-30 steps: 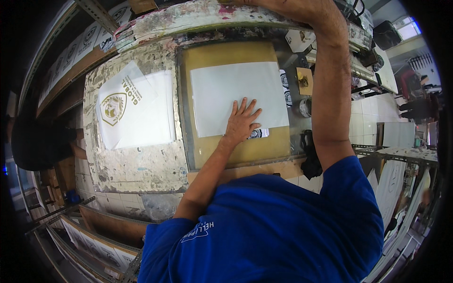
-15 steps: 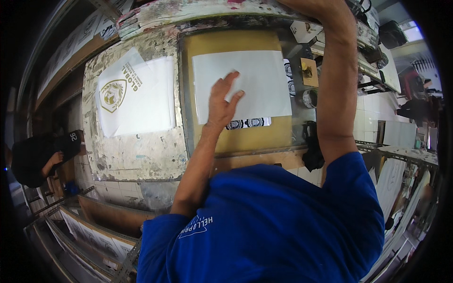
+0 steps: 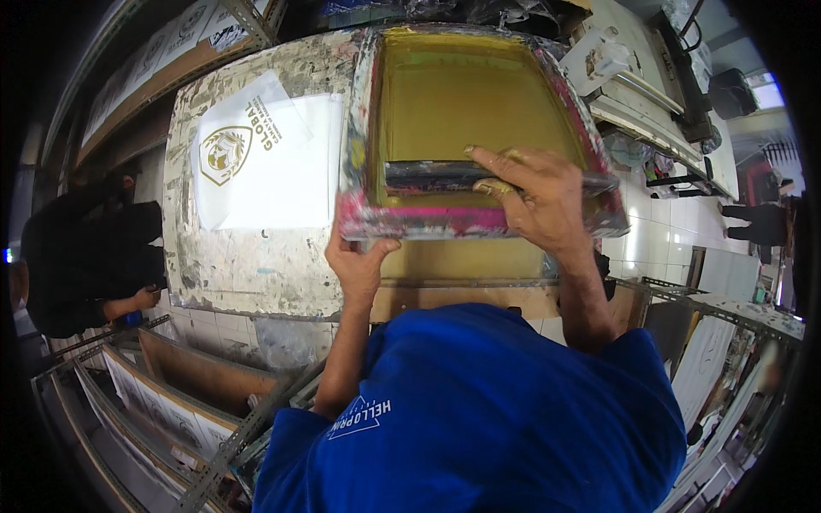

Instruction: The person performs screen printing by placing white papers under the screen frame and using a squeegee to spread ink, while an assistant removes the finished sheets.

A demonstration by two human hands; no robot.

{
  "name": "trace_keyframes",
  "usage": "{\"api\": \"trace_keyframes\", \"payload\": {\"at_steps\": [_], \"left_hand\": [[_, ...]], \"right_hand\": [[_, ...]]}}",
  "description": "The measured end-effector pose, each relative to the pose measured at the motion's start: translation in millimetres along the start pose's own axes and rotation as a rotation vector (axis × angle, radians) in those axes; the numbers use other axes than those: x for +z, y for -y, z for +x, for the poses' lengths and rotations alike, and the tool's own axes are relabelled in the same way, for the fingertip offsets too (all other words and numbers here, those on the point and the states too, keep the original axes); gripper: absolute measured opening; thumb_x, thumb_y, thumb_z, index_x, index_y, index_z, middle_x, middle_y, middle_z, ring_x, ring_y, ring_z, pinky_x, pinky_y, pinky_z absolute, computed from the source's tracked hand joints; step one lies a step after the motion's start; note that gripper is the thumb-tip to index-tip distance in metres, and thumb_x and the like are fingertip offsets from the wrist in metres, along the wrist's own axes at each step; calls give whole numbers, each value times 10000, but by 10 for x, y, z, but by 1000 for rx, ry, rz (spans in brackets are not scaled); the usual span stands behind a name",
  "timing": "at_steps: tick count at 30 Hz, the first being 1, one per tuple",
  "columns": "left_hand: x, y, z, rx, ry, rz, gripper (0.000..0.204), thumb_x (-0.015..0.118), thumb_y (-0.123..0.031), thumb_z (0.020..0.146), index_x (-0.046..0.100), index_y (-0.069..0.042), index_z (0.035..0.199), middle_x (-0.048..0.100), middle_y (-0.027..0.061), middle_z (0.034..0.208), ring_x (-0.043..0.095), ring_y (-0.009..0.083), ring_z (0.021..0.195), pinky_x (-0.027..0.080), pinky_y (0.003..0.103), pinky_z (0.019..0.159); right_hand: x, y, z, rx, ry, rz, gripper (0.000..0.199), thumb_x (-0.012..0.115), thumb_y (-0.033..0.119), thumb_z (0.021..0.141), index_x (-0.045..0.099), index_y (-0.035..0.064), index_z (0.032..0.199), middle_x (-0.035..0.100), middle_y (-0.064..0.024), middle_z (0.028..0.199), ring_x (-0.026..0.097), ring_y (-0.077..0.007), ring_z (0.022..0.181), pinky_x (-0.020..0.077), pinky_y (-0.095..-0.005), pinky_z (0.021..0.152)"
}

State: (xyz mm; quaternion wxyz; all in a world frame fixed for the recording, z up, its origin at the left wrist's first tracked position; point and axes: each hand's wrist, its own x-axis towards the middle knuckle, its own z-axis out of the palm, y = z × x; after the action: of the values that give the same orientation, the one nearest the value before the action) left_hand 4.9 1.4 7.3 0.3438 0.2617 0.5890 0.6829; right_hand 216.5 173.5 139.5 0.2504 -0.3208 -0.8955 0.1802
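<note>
Nearest the camera, a blue short-sleeved shirt (image 3: 505, 410) fills the lower part of the view. From it the left hand (image 3: 361, 267) is raised to the near edge of a paint-stained rectangular screen-printing frame with yellow mesh (image 3: 466, 111); the thumb is hooked over the magenta-smeared rim, and the remaining fingers are hidden beneath, so their grip cannot be told fully. The right hand (image 3: 532, 195) is laid over the near right part of the frame, its fingers clamped on a long dark squeegee blade (image 3: 436, 175) lying across the mesh. The frame is held over a tan board on the paint-spattered grey table (image 3: 248, 265). Left of the frame, a white sheet printed with a gold crest (image 3: 265, 158) lies flat on the table. At far left, another person in dark clothing (image 3: 81, 256) is seen.
</note>
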Motion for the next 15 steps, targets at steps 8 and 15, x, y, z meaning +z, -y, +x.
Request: {"api": "trace_keyframes", "payload": {"at_steps": [8,15], "left_hand": [[-458,1052,-191,331,81,685,957,966,-234,608,543,6,1432,436,209,1540,419,364,1399,364,469,1157],[-454,1041,-208,368,60,918,933,945,-337,595,586,-23,1397,420,238,1544,393,429,1368,326,526,1135]], "right_hand": [[1109,-609,-495,121,260,84,550,812,205,751,713,195,1291,671,-80,892,651,-303,872,458,-455,794],[1520,-786,-533,105,200,-210,774,796,120,651,610,197,1398,565,-75,1047,516,-277,1070,324,-476,942]]}}
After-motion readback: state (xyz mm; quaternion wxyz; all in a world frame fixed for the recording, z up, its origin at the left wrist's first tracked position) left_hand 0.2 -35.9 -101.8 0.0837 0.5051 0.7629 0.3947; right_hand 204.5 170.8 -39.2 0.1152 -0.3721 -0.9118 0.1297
